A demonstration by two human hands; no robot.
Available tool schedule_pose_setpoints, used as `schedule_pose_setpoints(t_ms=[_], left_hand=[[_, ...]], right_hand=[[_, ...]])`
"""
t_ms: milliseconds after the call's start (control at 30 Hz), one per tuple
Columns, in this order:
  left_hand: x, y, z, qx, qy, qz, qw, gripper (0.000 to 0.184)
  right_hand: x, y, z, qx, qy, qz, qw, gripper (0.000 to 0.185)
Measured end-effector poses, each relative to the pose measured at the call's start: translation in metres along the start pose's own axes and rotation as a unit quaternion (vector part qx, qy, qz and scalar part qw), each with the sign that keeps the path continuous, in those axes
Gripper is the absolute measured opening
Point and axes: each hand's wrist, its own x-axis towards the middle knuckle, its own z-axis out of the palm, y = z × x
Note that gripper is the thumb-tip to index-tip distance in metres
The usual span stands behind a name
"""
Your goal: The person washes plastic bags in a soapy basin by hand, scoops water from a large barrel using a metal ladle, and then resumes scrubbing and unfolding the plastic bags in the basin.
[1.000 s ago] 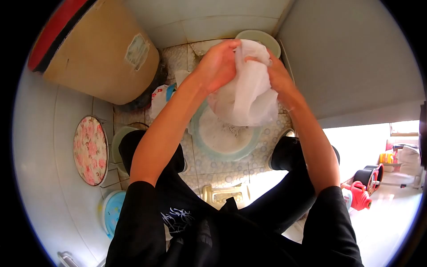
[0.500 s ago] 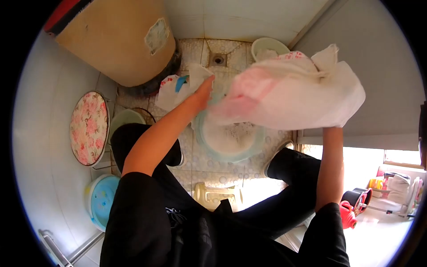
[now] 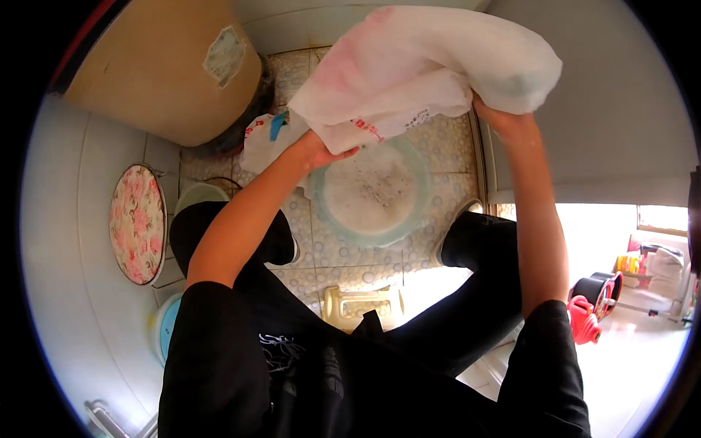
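The fingers of the right hand (image 3: 509, 125) disappear behind a white bag (image 3: 431, 55), which also covers part of the left hand (image 3: 315, 151) and of the basin's far rim (image 3: 422, 191); its red print (image 3: 367, 130) is too small to read. A black sleeve (image 3: 215, 343) partly hides a blue bucket (image 3: 168, 327), and the brown barrel (image 3: 164, 77) is cut off at upper left.

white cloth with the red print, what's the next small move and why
Probably lower the white cloth into the basin. The right hand holds up one end and the left hand is at its near edge, which already overlaps the basin's far side in view; the basin's cloudy contents lie largely uncovered.
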Motion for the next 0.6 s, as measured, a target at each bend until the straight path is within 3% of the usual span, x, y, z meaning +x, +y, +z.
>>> schedule_pose_setpoints(t_ms=[33, 67, 100, 133, 200, 267, 400, 533, 567, 600], left_hand=[[-0.005, -0.002, 0.010, 0.003, -0.001, -0.005, 1.000, 0.032], [-0.017, -0.002, 0.028, 0.057, -0.017, 0.052, 0.997, 0.039], [-0.022, -0.002, 0.037, 0.110, -0.033, 0.110, 0.987, 0.047], [-0.019, -0.001, 0.032, 0.113, -0.033, 0.106, 0.987, 0.047], [-0.015, 0.008, 0.021, -0.009, -0.018, 0.034, 0.999, 0.058], [-0.017, 0.014, 0.022, -0.034, -0.065, 0.053, 0.996, 0.063], [-0.028, 0.036, 0.040, -0.079, -0.189, 0.038, 0.978, 0.067], [-0.034, 0.044, 0.058, -0.024, -0.188, 0.066, 0.980, 0.067], [-0.047, 0.043, 0.074, -0.010, -0.147, 0.094, 0.985, 0.066], [-0.053, 0.041, 0.085, 0.003, -0.105, 0.123, 0.987, 0.065]], right_hand=[[0.000, -0.001, 0.009, 0.255, 0.007, 0.067, 0.964, 0.052], [0.001, -0.003, 0.017, 0.493, 0.017, 0.128, 0.860, 0.051], [0.001, -0.007, 0.019, 0.696, 0.029, 0.179, 0.695, 0.049], [0.000, -0.010, 0.018, 0.730, 0.035, 0.198, 0.653, 0.049], [-0.001, -0.015, 0.010, 0.746, 0.048, 0.208, 0.631, 0.049], [0.000, -0.019, 0.002, 0.755, 0.065, 0.209, 0.618, 0.048], [0.001, -0.027, -0.008, 0.770, 0.092, 0.195, 0.601, 0.047], [-0.002, -0.048, 0.011, 0.783, 0.096, 0.181, 0.588, 0.046], [0.000, -0.051, 0.029, 0.594, 0.043, 0.223, 0.772, 0.043], [0.002, -0.058, 0.038, 0.361, -0.014, 0.248, 0.899, 0.040]])
